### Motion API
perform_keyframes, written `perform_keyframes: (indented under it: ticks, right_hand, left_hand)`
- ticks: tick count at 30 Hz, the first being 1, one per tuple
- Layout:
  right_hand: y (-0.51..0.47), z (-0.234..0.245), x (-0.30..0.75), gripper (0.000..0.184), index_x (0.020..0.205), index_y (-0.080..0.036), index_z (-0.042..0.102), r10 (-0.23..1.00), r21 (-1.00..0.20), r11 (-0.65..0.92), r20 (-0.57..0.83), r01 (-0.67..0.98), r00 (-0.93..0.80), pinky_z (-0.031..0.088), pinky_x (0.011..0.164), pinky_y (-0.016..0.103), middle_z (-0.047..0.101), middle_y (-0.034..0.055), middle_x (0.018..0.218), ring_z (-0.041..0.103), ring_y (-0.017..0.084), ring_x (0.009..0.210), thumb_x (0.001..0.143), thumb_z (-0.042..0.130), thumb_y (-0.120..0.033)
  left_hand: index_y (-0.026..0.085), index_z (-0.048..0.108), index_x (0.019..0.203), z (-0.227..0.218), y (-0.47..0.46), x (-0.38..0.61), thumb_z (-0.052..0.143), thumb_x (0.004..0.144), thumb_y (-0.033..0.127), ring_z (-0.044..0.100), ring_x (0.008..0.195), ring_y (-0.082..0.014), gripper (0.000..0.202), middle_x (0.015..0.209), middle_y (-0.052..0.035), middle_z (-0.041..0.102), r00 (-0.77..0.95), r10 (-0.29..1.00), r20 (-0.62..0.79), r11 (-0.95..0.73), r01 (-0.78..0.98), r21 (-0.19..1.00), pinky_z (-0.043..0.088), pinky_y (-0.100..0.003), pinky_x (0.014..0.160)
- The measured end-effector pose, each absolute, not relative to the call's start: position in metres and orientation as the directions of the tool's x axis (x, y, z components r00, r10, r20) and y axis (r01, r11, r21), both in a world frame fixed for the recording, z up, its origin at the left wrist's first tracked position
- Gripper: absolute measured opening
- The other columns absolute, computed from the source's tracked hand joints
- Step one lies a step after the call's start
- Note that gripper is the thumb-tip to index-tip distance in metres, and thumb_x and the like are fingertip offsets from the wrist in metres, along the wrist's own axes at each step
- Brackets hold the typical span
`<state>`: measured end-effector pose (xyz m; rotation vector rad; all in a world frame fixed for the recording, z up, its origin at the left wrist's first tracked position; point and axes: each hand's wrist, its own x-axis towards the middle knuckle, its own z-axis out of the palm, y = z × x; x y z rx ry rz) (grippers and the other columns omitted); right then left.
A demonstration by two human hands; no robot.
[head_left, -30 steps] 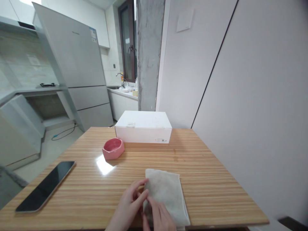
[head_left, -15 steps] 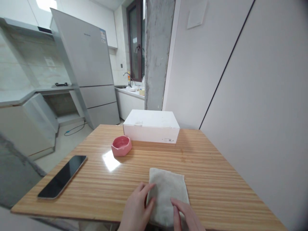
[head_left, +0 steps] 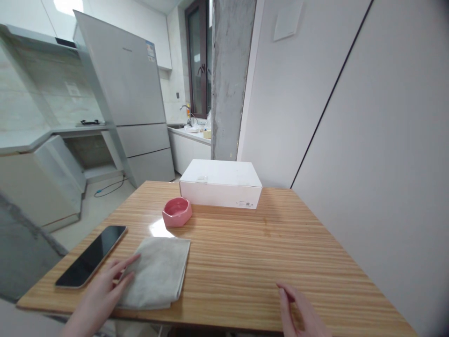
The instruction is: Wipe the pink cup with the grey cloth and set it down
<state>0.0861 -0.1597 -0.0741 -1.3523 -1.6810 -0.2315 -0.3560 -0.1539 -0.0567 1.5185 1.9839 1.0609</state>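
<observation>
A folded grey cloth (head_left: 157,274) lies on the wooden table (head_left: 245,252) near its front left. My left hand (head_left: 101,295) rests on the cloth's left edge with fingers stretched out flat. My right hand (head_left: 301,313) hovers over the bare table at the front right, fingers extended and holding nothing. A black phone (head_left: 91,255) lies just left of the cloth.
A pink bowl (head_left: 177,212) sits behind the cloth. A white box (head_left: 220,183) stands at the table's far edge by the wall. A fridge (head_left: 122,93) and kitchen counters lie beyond on the left. A white wall runs along the right.
The cloth has slid from the front middle of the table to the left, beside the phone, under my left hand. My right hand came off the cloth and moved right.
</observation>
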Motion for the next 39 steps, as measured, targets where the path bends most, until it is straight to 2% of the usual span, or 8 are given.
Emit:
perform_keyframes:
  ticks: [4,8,10,12,14,17,22,39]
  right_hand:
    - [-0.154,-0.073,0.092,0.025,0.096,-0.019,0.063,0.678,-0.326,0.374,0.735,0.868,-0.017,0.054,0.073,0.027,0.071,0.0069,0.089,0.069,0.019,0.077,0.092,0.045,-0.036]
    - [-0.145,-0.066,0.091,0.029,0.091,-0.020,0.064,0.702,-0.307,0.374,0.710,0.875,-0.051,0.053,0.062,0.022,0.072,0.0053,0.083,0.069,0.016,0.069,0.093,0.042,-0.040]
    - [-0.140,-0.058,0.080,0.032,0.089,-0.020,0.063,0.740,-0.322,0.371,0.670,0.871,-0.067,0.051,0.057,0.020,0.071,0.0033,0.077,0.068,0.014,0.062,0.094,0.040,-0.041]
    - [-0.135,-0.051,0.062,0.036,0.084,-0.021,0.062,0.781,-0.344,0.367,0.618,0.864,-0.086,0.046,0.051,0.020,0.066,-0.0003,0.062,0.063,0.012,0.051,0.096,0.034,-0.041]
    - [-0.132,-0.048,0.042,0.042,0.072,-0.022,0.058,0.821,-0.338,0.364,0.557,0.868,-0.127,0.039,0.046,0.022,0.058,-0.0029,0.051,0.058,0.012,0.044,0.097,0.029,-0.041]
    - [-0.127,-0.052,0.017,0.046,0.065,-0.023,0.052,0.837,-0.271,0.355,0.519,0.895,-0.174,0.032,0.046,0.025,0.057,-0.0026,0.050,0.058,0.013,0.044,0.099,0.025,-0.040]
    - [-0.125,-0.067,0.005,0.050,0.065,-0.023,0.049,0.796,-0.170,0.396,0.553,0.902,-0.245,0.030,0.050,0.026,0.059,0.0000,0.056,0.059,0.015,0.049,0.100,0.015,-0.032]
    - [-0.127,-0.072,0.009,0.043,0.067,-0.024,0.049,0.783,-0.238,0.450,0.569,0.861,-0.252,0.030,0.053,0.026,0.058,-0.0007,0.059,0.057,0.015,0.052,0.099,0.022,-0.032]
  left_hand:
    - [0.019,0.069,0.105,-0.062,-0.159,-0.372,0.050,0.070,0.046,0.063,0.078,-0.0264,0.048,0.091,-0.0100,0.065,-0.329,0.931,0.156,0.166,0.764,0.623,0.053,-0.038,0.070]
    - [0.017,0.067,0.105,-0.049,-0.163,-0.328,0.044,0.077,0.045,0.058,0.093,-0.0349,0.046,0.101,-0.0154,0.061,-0.303,0.833,0.463,0.180,0.939,0.292,0.043,-0.051,0.086]
    - [0.021,0.064,0.107,-0.039,-0.162,-0.284,0.044,0.082,0.045,0.059,0.093,-0.0286,0.040,0.101,-0.0112,0.061,-0.227,0.816,0.533,0.042,0.941,0.335,0.044,-0.043,0.088]
    - [0.026,0.063,0.102,-0.032,-0.157,-0.237,0.042,0.088,0.042,0.061,0.087,-0.0214,0.029,0.095,-0.0058,0.064,-0.118,0.889,0.442,-0.099,0.894,0.438,0.046,-0.031,0.081]
    - [0.026,0.062,0.088,-0.030,-0.149,-0.196,0.039,0.091,0.038,0.063,0.073,-0.0169,0.027,0.083,-0.0029,0.065,0.024,0.955,0.296,-0.174,0.853,0.492,0.046,-0.026,0.067]
    - [0.023,0.057,0.072,-0.037,-0.137,-0.157,0.036,0.092,0.032,0.062,0.065,-0.0180,0.030,0.072,-0.0036,0.066,0.142,0.973,0.180,-0.207,0.881,0.424,0.041,-0.027,0.060]
    - [0.022,0.056,0.074,-0.052,-0.128,-0.142,0.038,0.090,0.023,0.064,0.069,-0.0211,0.024,0.073,-0.0047,0.067,0.185,0.968,0.167,-0.231,0.917,0.325,0.036,-0.029,0.058]
    - [0.022,0.053,0.074,-0.059,-0.131,-0.145,0.042,0.089,0.016,0.063,0.068,-0.0180,0.020,0.073,0.0006,0.064,0.182,0.951,0.250,-0.256,0.916,0.309,0.038,-0.028,0.060]
